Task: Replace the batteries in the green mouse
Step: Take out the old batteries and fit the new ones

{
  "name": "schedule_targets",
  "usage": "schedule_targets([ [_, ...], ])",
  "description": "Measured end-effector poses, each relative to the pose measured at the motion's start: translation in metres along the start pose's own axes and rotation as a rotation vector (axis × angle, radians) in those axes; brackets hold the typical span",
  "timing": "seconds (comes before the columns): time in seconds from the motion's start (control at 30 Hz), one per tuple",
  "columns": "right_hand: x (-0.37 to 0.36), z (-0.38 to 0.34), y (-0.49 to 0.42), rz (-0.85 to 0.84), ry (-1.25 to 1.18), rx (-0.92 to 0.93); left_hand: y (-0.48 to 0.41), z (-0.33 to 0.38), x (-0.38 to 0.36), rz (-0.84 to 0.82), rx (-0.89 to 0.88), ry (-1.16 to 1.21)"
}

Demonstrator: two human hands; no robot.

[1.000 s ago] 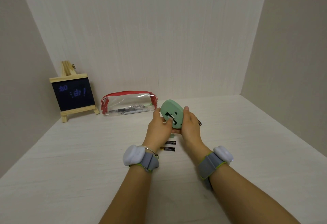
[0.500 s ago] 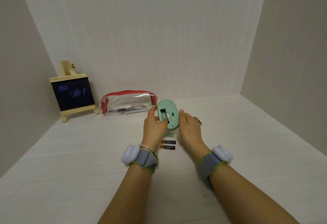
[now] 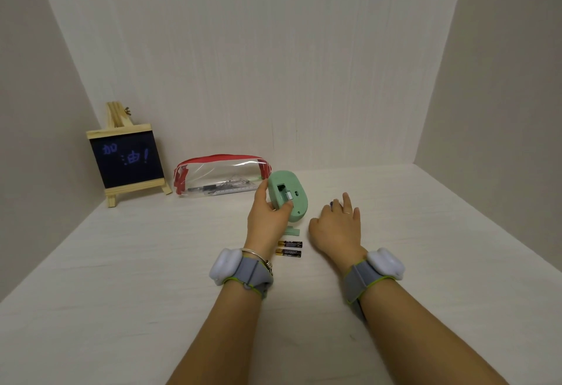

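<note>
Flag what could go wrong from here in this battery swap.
1. Only the left hand holds the green mouse, tilted off the table with its compartment open; it may slip.
2. The two batteries and the green cover lie loose beside the left wrist, which could knock or roll them.
3. The right hand rests open over a small dark object; if that is a used cell, it might get mixed with the others.
</note>
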State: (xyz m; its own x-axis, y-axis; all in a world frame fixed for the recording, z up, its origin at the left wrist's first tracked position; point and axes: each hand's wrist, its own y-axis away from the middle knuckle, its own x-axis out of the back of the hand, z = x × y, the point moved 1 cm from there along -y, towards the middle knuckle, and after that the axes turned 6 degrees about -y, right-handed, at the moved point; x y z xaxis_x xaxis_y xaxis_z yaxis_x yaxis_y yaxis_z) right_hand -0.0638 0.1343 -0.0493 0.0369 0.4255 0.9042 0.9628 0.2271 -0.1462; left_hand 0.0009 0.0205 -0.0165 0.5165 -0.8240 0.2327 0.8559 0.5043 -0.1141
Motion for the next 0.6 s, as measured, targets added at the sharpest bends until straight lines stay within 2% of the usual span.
schedule_targets([
  [0.4, 0.0083, -0.006, 0.0073, 0.073, -0.152, 0.015, 0.0003, -0.0029, -0.0006, 0.003, -0.016, 0.029],
  [0.6, 0.0054, -0.0062, 0.0051, 0.092, -0.146, 0.055, -0.0015, -0.0069, -0.001, -0.002, -0.012, 0.047],
])
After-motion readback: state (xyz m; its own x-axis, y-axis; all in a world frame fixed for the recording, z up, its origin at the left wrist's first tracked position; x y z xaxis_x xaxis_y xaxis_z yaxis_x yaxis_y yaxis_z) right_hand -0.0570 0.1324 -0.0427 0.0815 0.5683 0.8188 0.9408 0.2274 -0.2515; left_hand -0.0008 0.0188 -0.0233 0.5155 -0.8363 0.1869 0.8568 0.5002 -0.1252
